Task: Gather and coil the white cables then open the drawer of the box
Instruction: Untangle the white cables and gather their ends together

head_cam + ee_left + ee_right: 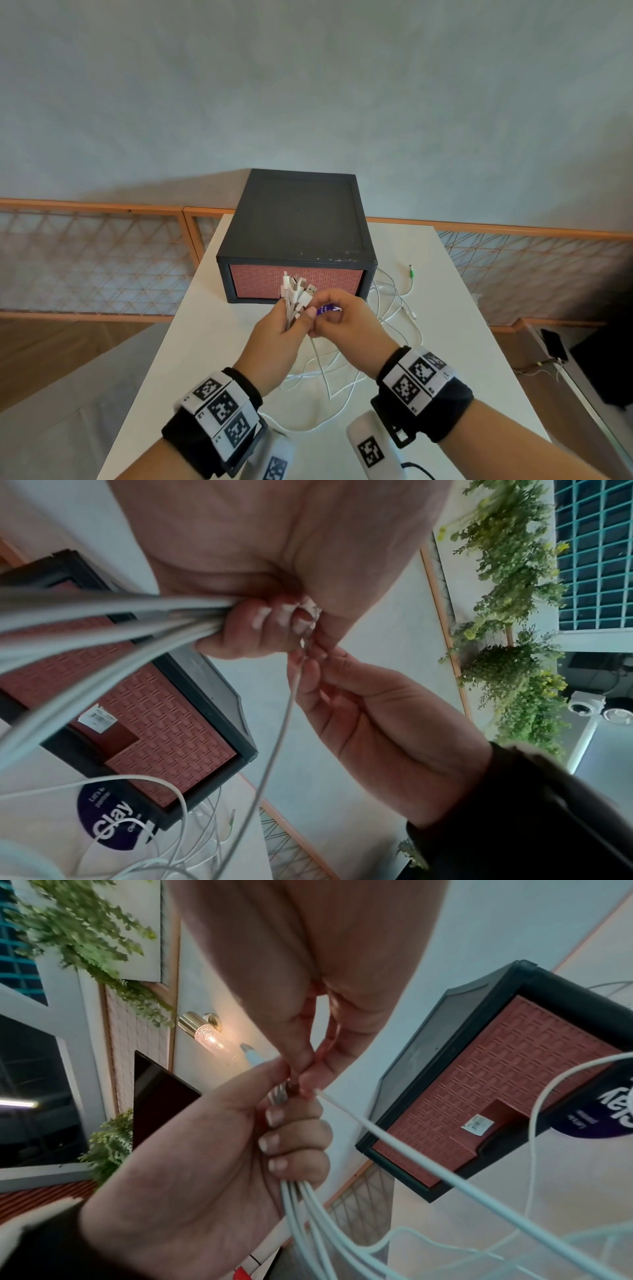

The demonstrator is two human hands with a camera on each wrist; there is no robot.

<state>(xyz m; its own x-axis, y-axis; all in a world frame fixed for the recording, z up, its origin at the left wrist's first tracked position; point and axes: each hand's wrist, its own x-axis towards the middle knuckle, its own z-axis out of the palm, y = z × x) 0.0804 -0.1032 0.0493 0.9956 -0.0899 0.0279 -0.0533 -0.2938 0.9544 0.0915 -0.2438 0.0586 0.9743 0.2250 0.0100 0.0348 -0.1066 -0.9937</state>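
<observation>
My left hand (291,323) grips a bundle of white cables (295,291) just below their plugs, which fan upward in front of the box. My right hand (325,317) pinches a single white cable (394,1139) right beside the left thumb. In the left wrist view the left fingers (253,626) curl round the cables (103,620). The rest of the cables (342,373) trail in loose loops over the white table (462,342). The black box (298,219) stands behind the hands, its red patterned drawer (260,281) closed.
A round purple sticker (103,818) lies on the table before the box. A green-tipped plug (410,270) lies to the box's right. Orange-framed mesh railing (96,253) runs behind the table. A phone (553,344) rests on the floor at the right.
</observation>
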